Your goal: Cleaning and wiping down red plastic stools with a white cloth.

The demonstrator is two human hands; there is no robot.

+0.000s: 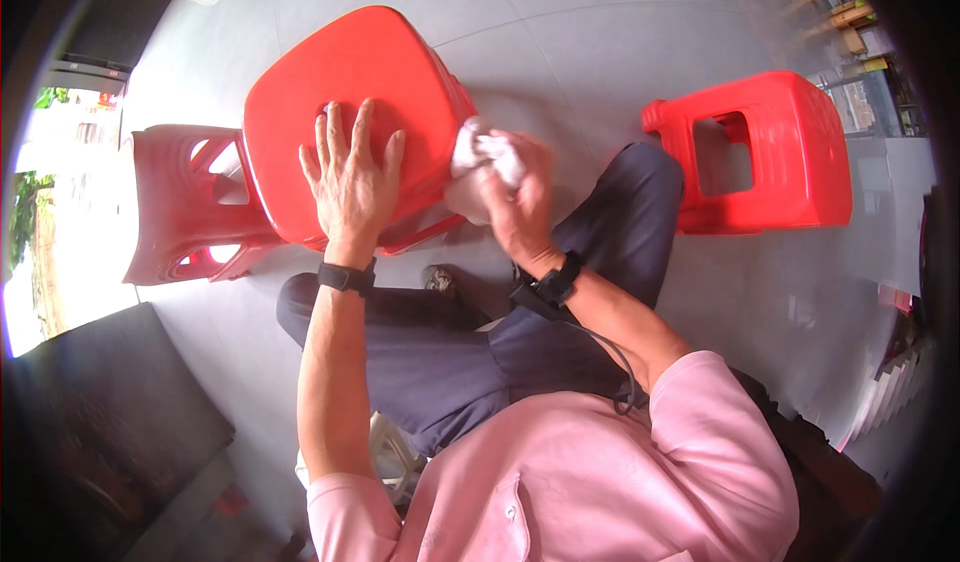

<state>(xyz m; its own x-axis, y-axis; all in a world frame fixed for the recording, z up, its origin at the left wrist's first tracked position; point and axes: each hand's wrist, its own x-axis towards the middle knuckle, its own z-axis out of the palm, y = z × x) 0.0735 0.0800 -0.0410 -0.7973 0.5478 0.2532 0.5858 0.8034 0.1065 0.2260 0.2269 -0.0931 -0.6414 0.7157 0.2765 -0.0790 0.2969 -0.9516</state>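
A red plastic stool (370, 62) stands in front of me, its smooth seat facing up. My left hand (355, 177) lies flat on that seat with the fingers spread. At the stool's right side, my right hand (522, 202) grips a crumpled white cloth (487, 152). The cloth is against or very close to the stool's right edge; whether it touches cannot be made out. Each wrist wears a black band.
Another red stool (770, 152) lies on its side to the right. On the left, a further red stool (185, 207) is partly behind the middle one. Grey tiled floor (590, 52) spreads around them. A dark flat panel (110, 422) is at lower left.
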